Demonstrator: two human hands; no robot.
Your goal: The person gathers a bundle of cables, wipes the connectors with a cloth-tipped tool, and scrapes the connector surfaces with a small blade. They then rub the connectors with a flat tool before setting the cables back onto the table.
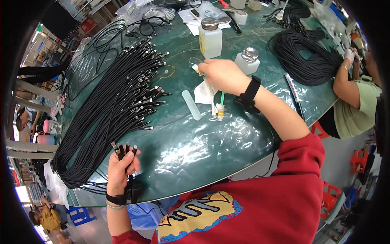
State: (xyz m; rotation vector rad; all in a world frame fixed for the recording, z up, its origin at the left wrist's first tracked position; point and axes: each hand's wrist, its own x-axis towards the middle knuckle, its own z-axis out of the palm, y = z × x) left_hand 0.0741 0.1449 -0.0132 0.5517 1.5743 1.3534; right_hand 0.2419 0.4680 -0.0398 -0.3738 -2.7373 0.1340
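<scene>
Near the worktop's (pixel 195 154) front edge, the left hand (pixel 122 166) has its grip closed around a handful of black cable ends (pixel 124 148). Further in, beside the white bottle (pixel 210 38), the right hand (pixel 221 75) pinches a white wipe (pixel 203 91).

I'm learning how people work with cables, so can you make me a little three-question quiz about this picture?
1. True or false: the left hand grips a bunch of black cable ends.
2. What is the right hand touching? A) a red cup B) a white wipe beside two dispenser bottles C) a hammer
3. Fill in: the big fan of black cables lies on the person's ____ side of the green table.

Key: 1 true. 2 B. 3 left.
</scene>
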